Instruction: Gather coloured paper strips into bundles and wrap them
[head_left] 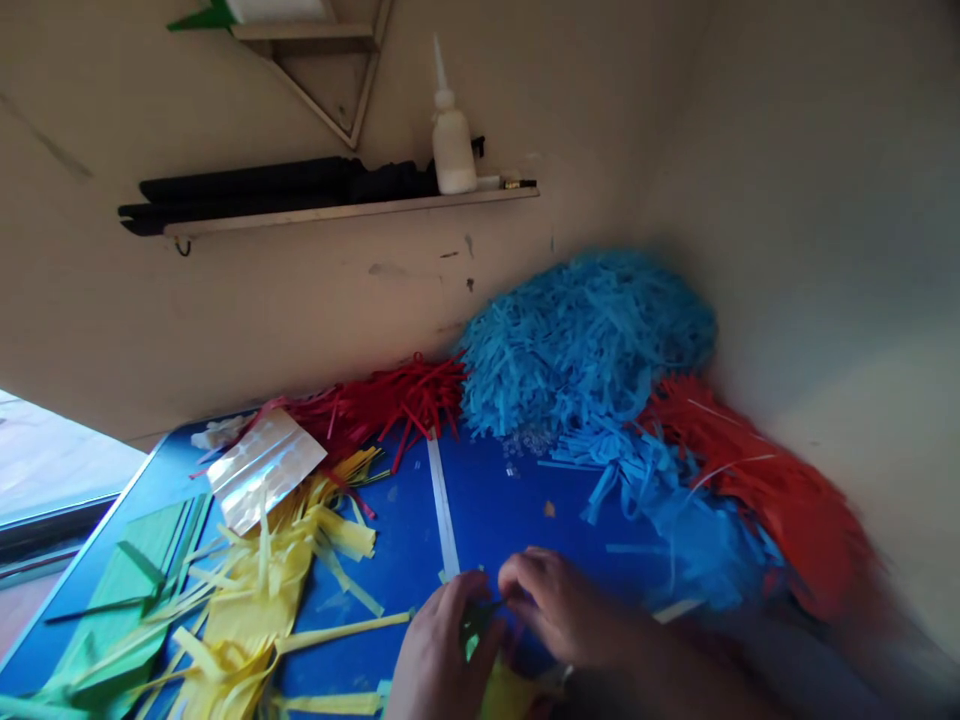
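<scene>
Low in the middle of the head view, my left hand (pixel 444 655) curls around a small piece of green material (pixel 472 640), probably paper, most of it hidden by the fingers. Close by on the right, my right hand (pixel 546 605) has its fingers bent into a pinch. A thin dark sliver shows between the two hands, too small to name. Something yellow (pixel 510 693) lies under them, partly covered and blurred. Just left of my left hand, yellow paper strips (pixel 345 632) lie on the blue table (pixel 487 500).
Fringed yellow paper (pixel 251 610) and green paper (pixel 124 590) cover the left side, with a shiny silver sheet (pixel 266 468) behind. Red strips (pixel 405 395), a blue fringe heap (pixel 585 340) and orange-red paper (pixel 757 490) line the wall. A shelf (pixel 337 212) holds a white bottle (pixel 454 145).
</scene>
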